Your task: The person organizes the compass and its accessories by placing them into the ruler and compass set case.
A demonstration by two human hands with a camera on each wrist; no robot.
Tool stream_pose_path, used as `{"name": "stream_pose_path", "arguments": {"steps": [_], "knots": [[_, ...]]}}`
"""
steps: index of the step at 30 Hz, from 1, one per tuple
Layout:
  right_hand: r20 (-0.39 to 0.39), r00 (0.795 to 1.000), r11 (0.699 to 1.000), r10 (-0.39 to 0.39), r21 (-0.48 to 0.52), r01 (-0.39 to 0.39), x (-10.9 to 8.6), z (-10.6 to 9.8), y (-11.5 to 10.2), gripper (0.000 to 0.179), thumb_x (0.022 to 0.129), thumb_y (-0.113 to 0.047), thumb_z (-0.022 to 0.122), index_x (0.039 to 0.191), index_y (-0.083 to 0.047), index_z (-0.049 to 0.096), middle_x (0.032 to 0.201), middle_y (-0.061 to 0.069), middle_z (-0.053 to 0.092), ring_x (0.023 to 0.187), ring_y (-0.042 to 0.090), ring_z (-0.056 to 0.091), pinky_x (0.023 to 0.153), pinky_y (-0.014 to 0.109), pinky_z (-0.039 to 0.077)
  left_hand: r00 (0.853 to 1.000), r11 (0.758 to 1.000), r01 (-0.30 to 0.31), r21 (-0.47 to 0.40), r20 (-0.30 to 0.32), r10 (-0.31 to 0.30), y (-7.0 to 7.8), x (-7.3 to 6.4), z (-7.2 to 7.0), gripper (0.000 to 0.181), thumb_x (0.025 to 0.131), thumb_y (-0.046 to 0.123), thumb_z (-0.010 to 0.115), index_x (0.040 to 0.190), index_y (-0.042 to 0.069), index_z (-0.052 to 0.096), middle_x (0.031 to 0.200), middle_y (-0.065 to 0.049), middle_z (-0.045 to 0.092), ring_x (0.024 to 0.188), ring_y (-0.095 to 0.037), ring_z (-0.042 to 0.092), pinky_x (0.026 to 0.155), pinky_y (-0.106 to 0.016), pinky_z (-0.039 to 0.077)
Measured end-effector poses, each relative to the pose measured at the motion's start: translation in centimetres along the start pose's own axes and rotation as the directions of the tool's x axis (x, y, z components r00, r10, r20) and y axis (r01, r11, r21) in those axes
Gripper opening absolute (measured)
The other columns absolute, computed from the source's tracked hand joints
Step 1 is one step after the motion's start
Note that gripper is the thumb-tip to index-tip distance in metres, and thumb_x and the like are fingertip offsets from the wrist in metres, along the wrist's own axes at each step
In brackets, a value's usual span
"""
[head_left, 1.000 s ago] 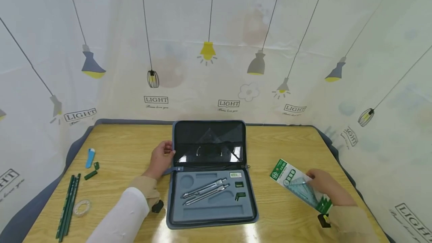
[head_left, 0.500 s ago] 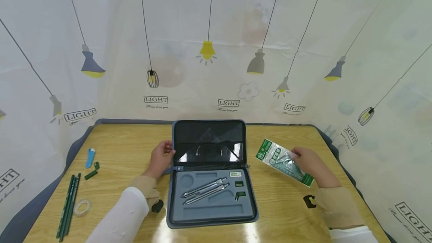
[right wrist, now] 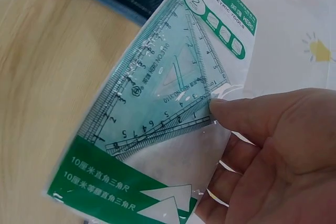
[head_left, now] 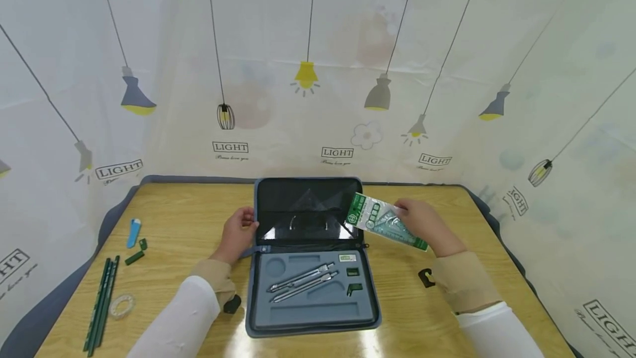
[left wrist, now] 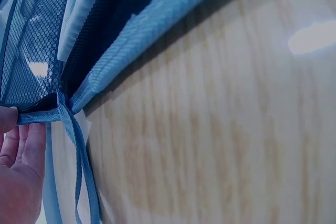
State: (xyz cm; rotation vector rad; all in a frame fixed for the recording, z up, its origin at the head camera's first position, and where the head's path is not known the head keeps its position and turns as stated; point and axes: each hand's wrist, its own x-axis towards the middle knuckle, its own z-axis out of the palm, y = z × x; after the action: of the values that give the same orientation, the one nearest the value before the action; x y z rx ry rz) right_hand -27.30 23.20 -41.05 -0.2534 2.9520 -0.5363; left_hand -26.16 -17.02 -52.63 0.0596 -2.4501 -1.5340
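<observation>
My right hand (head_left: 422, 222) pinches a clear packet of teal set squares (right wrist: 157, 82), thumb on its front and fingers behind. Held slanted, the packet's green-printed end overlaps the right edge of the open lid in the head view. My left hand (head_left: 237, 236) grips the left edge of that lid, thumb on the rim, as the left wrist view shows. The zip case (head_left: 318, 329) has a dark mesh pocket (left wrist: 39, 45) in its lid. Two silver drawing tools (head_left: 303, 282) lie in its grey-blue tray, with a small white eraser (head_left: 347, 258) and two small green pieces (head_left: 354, 288) at the right.
On the wooden table's left lie several dark green pencils (head_left: 102, 303), a clear ring like a tape roll (head_left: 121, 306), a blue and white piece (head_left: 133, 232) and two small green pieces (head_left: 134, 257). A lamp-printed curtain (head_left: 278, 159) hangs behind the table.
My right hand has carried the packet of set squares left and away from me, from the table's right side to the lid's right edge. My left hand stays on the lid.
</observation>
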Motion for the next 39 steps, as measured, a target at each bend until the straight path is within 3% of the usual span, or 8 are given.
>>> {"name": "stream_pose_path", "arguments": {"steps": [7,10,18,26,30,39], "knots": [[-0.056,0.998,0.999,-0.042,0.018,0.043,2.1,0.8,-3.4,0.028,0.099,-0.021,0.046,0.118,-0.006,0.061,0.106,0.012,0.066,0.083,0.02,0.059,0.075,0.039,0.049,1.0,1.0,0.005,0.012,0.001,-0.005,-0.1,0.1,0.0,0.029,0.085,-0.006,0.061,0.113,-0.008,0.054,0.1,-0.023,0.06,0.093,-0.033,0.059,0.084,-0.041,0.049],[-0.105,0.99,0.995,-0.095,0.023,0.098,3.1,1.1,-5.2,0.026,0.099,-0.021,0.048,0.115,-0.007,0.063,0.105,0.011,0.067,0.085,0.021,0.06,0.076,0.04,0.049,1.0,1.0,0.007,0.014,0.001,-0.007,-0.1,0.1,0.0,0.028,0.085,-0.006,0.061,0.112,-0.008,0.054,0.099,-0.023,0.06,0.093,-0.033,0.059,0.084,-0.042,0.05],[-0.207,0.954,0.976,-0.218,-0.047,0.212,5.4,2.9,-9.4,0.021,0.097,-0.019,0.053,0.108,-0.009,0.067,0.105,0.005,0.068,0.091,0.02,0.061,0.083,0.04,0.049,1.0,1.0,-0.009,0.009,0.005,0.009,-0.2,0.1,0.0,0.028,0.084,-0.007,0.061,0.111,-0.009,0.054,0.099,-0.024,0.06,0.093,-0.034,0.06,0.086,-0.043,0.05],[-0.29,0.901,0.947,-0.322,-0.11,0.302,6.7,4.4,-13.0,0.02,0.094,-0.014,0.056,0.109,-0.01,0.069,0.107,0.004,0.07,0.101,0.02,0.064,0.092,0.038,0.049,1.0,1.0,0.003,0.007,-0.004,-0.003,-0.5,0.2,0.1,0.029,0.084,-0.008,0.061,0.112,-0.009,0.054,0.099,-0.024,0.06,0.093,-0.035,0.06,0.086,-0.042,0.049],[-0.283,0.894,0.937,-0.348,-0.135,0.322,7.3,5.5,-14.1,0.021,0.095,-0.014,0.054,0.11,-0.011,0.069,0.106,0.004,0.07,0.101,0.019,0.063,0.093,0.037,0.048,1.0,1.0,0.014,0.008,0.007,-0.014,-0.4,0.3,0.1,0.029,0.085,-0.007,0.061,0.113,-0.009,0.053,0.101,-0.024,0.059,0.094,-0.035,0.059,0.087,-0.044,0.049],[-0.244,0.909,0.939,-0.338,-0.15,0.309,7.9,6.5,-15.4,0.02,0.096,-0.018,0.052,0.106,-0.014,0.069,0.103,0.002,0.07,0.097,0.018,0.063,0.092,0.037,0.047,1.0,1.0,0.007,0.014,0.001,-0.007,-0.2,0.2,0.1,0.029,0.084,-0.007,0.061,0.112,-0.009,0.054,0.1,-0.024,0.06,0.093,-0.034,0.059,0.086,-0.043,0.05]]}}
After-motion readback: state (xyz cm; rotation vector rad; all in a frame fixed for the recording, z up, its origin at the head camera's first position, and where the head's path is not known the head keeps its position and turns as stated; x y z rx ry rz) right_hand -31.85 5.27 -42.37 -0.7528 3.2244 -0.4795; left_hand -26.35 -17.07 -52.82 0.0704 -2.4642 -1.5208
